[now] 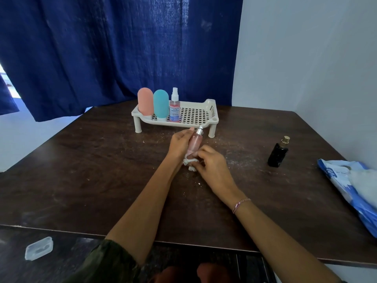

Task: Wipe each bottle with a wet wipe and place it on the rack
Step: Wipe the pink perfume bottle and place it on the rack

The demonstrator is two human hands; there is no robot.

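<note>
A deep blue curtain (pixel 102 48) hangs across the back of the room. In front of it stands the dark wooden bench (pixel 81 170), its top dusted with pale specks. A crumpled blue-and-white packet (pixel 342 178), probably the wipes, lies at the bench's right edge.

Toward the back sits the white slotted rack (pixel 213 111) on its short legs. Three bottles stand upright in a row at its left end: a pink tube bottle (pixel 145 101), a teal tube bottle (pixel 161 105) touching it, and a clear spray bottle (pixel 174 111) just beside that. The right half of the rack holds nothing.

Just in front of the rack, above the bench, the person's left hand (pixel 179 142) is wrapped round a slim pink spray bottle (pixel 195 142), which tilts with its silver nozzle pointing at the rack. The right hand (pixel 212 162) pinches a bunched wet wipe (pixel 189 163) against the bottle's lower end.

Off to the right a small dark bottle (pixel 277 154) with a gold cap stands alone on the bench, well apart from the rack.

By my reckoning three bottles are done, the fourth is mid-wipe and not yet racked, and the dark one is last.
</note>
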